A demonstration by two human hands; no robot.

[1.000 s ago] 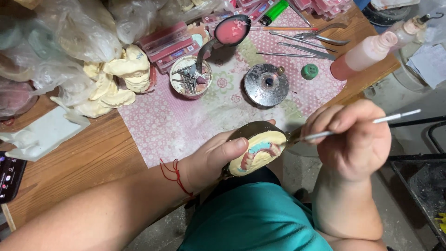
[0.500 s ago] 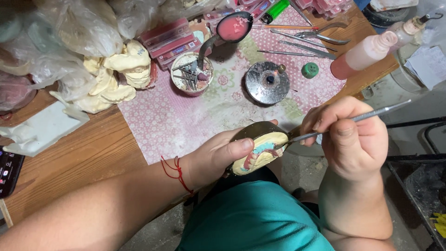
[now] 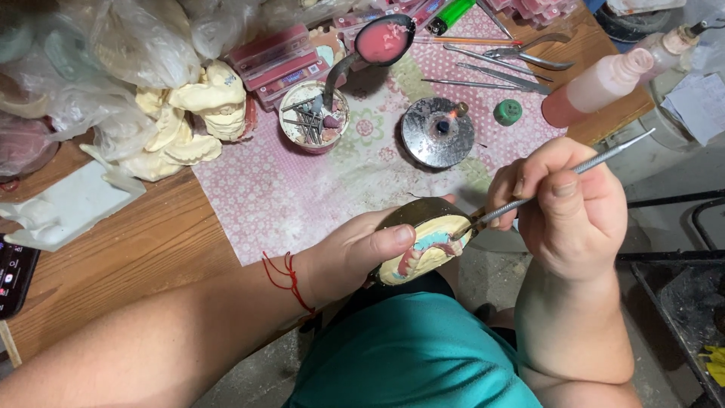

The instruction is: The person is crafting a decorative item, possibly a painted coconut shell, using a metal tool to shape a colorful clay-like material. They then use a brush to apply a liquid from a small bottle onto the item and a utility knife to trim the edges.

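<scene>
My left hand (image 3: 355, 253) grips a cream plaster dental cast (image 3: 424, 249) carrying pink wax and a blue patch, held just off the table's front edge above my lap. A red string is tied round that wrist. My right hand (image 3: 570, 208) pinches a thin metal carving tool (image 3: 563, 181) like a pen, and its tip touches the pink wax on the cast. The tool's handle points up and to the right.
A pink patterned mat (image 3: 317, 181) lies on the wooden table (image 3: 128, 257). It holds a small round metal burner (image 3: 438, 132), a cup of burs (image 3: 313, 117), a spoon with pink wax (image 3: 381, 38), steel instruments (image 3: 498, 64) and a pink bottle (image 3: 596, 83). Plaster casts (image 3: 192, 121) pile up at the left.
My right hand has tilted the tool more steeply and brought its tip onto the wax. The left hand has turned the cast slightly.
</scene>
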